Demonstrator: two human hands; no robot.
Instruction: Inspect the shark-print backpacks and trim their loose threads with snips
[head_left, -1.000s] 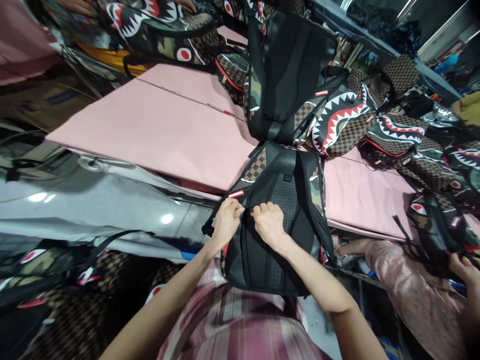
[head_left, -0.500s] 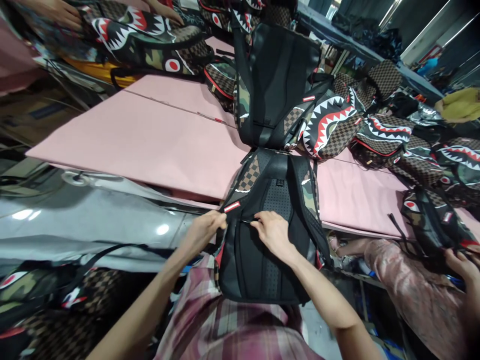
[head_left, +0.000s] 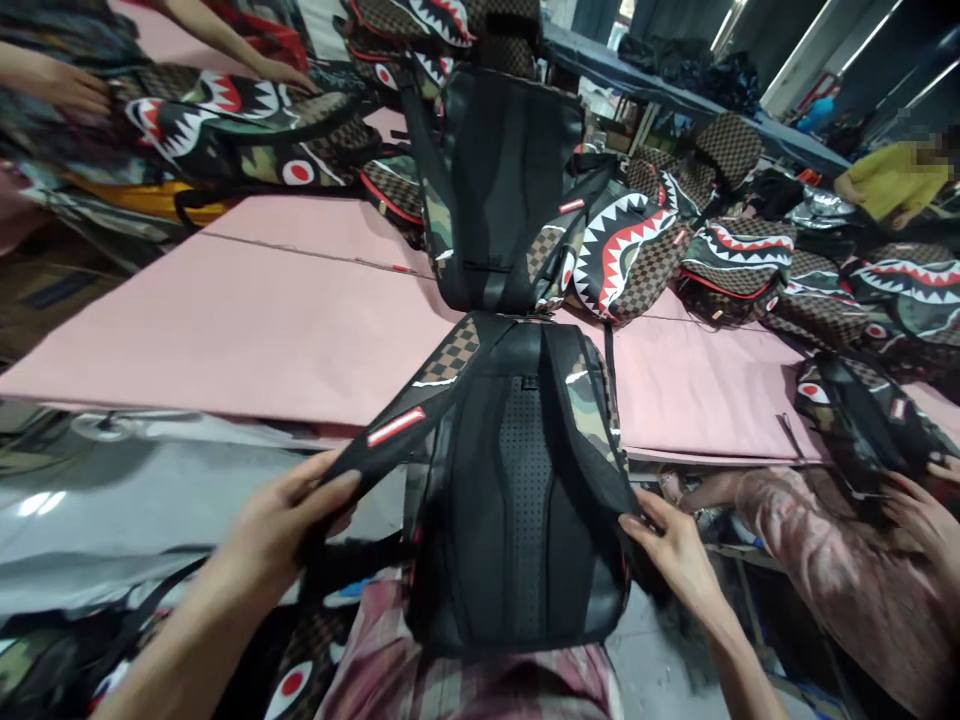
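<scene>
A black backpack [head_left: 525, 480] rests with its strap side up, its top on the edge of the pink table [head_left: 300, 330] and its bottom over my lap. My left hand [head_left: 300, 510] grips the left shoulder strap [head_left: 397, 425], which bears a red and white label, and holds it out to the side. The fingers of my right hand [head_left: 667, 535] are pinched on the right shoulder strap [head_left: 589, 455] near its lower part. Just beyond lies another black backpack [head_left: 510, 190], also strap side up, touching the first one's top.
Shark-mouth backpacks [head_left: 626, 250] lie along the right of the table. Another person's hands rest on a camouflage bag [head_left: 255, 150] at the upper left. At the right, a person's hands [head_left: 919, 510] hold a bag. More bags lie at the lower left.
My hands have moved apart from the backpack's left strap area. The left strap is now pulled outward to the left, and my right hand has taken hold of the right strap.
</scene>
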